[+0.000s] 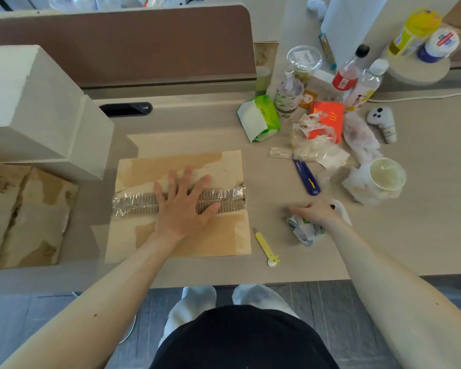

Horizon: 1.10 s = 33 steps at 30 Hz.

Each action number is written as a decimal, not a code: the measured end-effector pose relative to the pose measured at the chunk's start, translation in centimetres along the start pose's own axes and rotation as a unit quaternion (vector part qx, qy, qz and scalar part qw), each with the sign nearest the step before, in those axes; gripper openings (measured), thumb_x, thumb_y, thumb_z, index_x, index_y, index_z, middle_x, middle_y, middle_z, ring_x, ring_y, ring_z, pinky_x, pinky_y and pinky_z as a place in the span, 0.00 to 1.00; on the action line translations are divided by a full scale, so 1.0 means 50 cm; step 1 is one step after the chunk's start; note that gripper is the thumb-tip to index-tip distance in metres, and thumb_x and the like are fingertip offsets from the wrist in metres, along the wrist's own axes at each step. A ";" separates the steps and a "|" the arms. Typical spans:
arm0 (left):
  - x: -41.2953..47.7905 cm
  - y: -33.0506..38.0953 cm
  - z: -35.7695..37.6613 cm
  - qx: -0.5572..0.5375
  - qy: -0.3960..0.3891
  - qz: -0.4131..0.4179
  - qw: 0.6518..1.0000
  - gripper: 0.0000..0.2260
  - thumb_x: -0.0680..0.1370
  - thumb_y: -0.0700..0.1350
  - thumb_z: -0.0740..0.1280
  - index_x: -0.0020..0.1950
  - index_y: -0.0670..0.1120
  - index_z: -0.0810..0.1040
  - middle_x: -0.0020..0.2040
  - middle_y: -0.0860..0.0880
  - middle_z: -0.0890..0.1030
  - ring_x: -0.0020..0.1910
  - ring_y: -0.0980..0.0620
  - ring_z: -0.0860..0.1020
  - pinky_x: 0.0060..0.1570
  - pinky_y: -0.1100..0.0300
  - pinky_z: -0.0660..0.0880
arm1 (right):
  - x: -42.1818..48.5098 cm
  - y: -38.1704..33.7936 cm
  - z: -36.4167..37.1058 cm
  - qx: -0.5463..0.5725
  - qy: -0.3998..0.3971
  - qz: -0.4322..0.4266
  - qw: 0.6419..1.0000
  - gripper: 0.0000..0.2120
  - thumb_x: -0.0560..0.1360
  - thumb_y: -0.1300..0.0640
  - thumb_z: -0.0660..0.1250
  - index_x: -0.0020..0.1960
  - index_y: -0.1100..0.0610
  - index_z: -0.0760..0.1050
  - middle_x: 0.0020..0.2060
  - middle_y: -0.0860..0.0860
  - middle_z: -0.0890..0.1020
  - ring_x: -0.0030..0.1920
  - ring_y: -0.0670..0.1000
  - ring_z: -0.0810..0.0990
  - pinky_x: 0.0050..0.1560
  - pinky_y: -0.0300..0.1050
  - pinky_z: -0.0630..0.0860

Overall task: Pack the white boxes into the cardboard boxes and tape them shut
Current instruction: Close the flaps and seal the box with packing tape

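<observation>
A cardboard box (218, 235) lies in front of me with its top flaps closed and a crinkled strip of clear tape (133, 203) along the seam. My left hand (184, 206) presses flat on the seam, fingers spread. My right hand (314, 211) reaches over the desk to the right of the box, above a roll of tape (304, 230), fingers blurred. Two more cardboard boxes (35, 217) lie at the left edge. Large white boxes (30, 102) stand stacked at the left.
A yellow cutter (266, 247) lies just right of the box, a blue utility knife (306, 177) farther back. Bottles, cups, a tissue pack (264, 115), food wrappers (328, 121) and a white mug (378, 179) crowd the right rear. A brown partition (144, 43) runs behind.
</observation>
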<state>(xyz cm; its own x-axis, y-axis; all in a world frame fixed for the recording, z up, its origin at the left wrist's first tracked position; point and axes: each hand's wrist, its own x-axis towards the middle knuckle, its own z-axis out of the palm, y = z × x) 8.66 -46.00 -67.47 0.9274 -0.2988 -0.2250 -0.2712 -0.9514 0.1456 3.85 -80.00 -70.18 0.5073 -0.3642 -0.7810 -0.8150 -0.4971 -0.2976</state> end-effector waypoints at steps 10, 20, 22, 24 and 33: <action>-0.001 0.005 -0.004 0.015 0.007 -0.022 1.000 0.35 0.73 0.75 0.45 0.78 0.65 0.49 0.81 0.55 0.41 0.79 0.44 0.38 0.73 0.32 0.40 | 0.012 -0.011 -0.014 0.015 -0.110 0.045 0.993 0.10 0.73 0.48 0.69 0.41 0.55 0.77 0.42 0.56 0.84 0.48 0.57 0.84 0.55 0.49 0.77; -0.001 0.005 -0.007 0.015 0.007 -0.018 1.000 0.34 0.74 0.75 0.47 0.78 0.65 0.48 0.81 0.55 0.42 0.79 0.44 0.38 0.73 0.32 0.40 | -0.003 -0.017 -0.008 0.071 -0.087 0.021 0.993 0.08 0.71 0.49 0.68 0.42 0.54 0.75 0.41 0.55 0.80 0.43 0.56 0.80 0.45 0.45 0.72; -0.001 0.004 -0.006 0.017 0.009 -0.017 1.000 0.34 0.74 0.75 0.47 0.78 0.65 0.48 0.81 0.54 0.42 0.79 0.44 0.39 0.73 0.32 0.41 | -0.015 -0.022 -0.006 0.071 -0.076 -0.005 0.995 0.07 0.70 0.51 0.67 0.39 0.54 0.74 0.38 0.54 0.78 0.39 0.55 0.77 0.40 0.44 0.70; -0.003 0.004 -0.006 0.017 0.017 -0.015 1.000 0.34 0.74 0.75 0.47 0.78 0.64 0.49 0.81 0.54 0.44 0.79 0.43 0.41 0.73 0.32 0.42 | -0.031 -0.027 -0.006 0.054 -0.064 -0.027 0.996 0.08 0.70 0.52 0.67 0.38 0.56 0.74 0.35 0.53 0.76 0.35 0.53 0.74 0.35 0.41 0.68; 0.005 0.008 -0.030 -0.088 0.011 -0.004 0.996 0.28 0.76 0.69 0.58 0.74 0.62 0.60 0.80 0.54 0.47 0.79 0.46 0.40 0.72 0.36 0.35 | -0.166 -0.116 -0.063 0.070 -0.010 -0.188 0.980 0.12 0.66 0.50 0.72 0.45 0.56 0.81 0.37 0.54 0.80 0.35 0.49 0.74 0.36 0.44 0.69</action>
<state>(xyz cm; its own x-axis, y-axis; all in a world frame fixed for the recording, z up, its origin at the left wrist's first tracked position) 9.15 -46.36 -65.99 0.9355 -0.2875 -0.2056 -0.2160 -0.9255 0.3112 5.23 -76.60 -60.23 0.7748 -0.1596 -0.6117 -0.6023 -0.4800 -0.6378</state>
